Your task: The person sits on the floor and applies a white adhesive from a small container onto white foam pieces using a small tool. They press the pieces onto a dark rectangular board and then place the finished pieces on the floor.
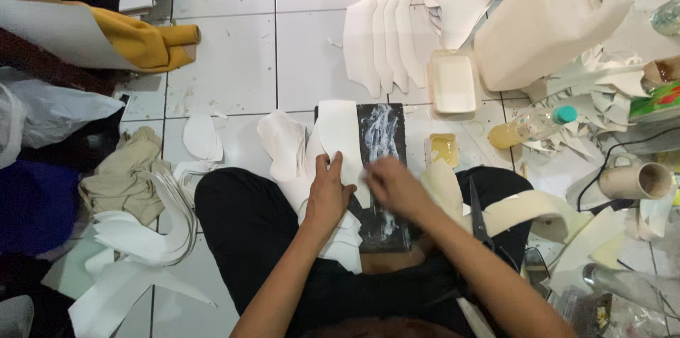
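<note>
A dark board [388, 133] smeared with whitish glue lies on the tiled floor between my knees. A white cut-out piece [341, 133] rests on its left half. My left hand [328, 193] presses flat on the near end of that piece. Beside it, my right hand [392, 184] is blurred over the piece's right edge and the board; whether it holds anything I cannot tell. More white cut-outs [283, 143] are stacked under and left of the board.
Scissors [479, 219] lie on my right thigh. A small dish of yellow glue [444, 149], a white tray [453, 83], a bottle [531, 125], a big white jug [545, 19] and fanned white pieces [386, 37] sit beyond. Fabric rolls and scraps crowd the left.
</note>
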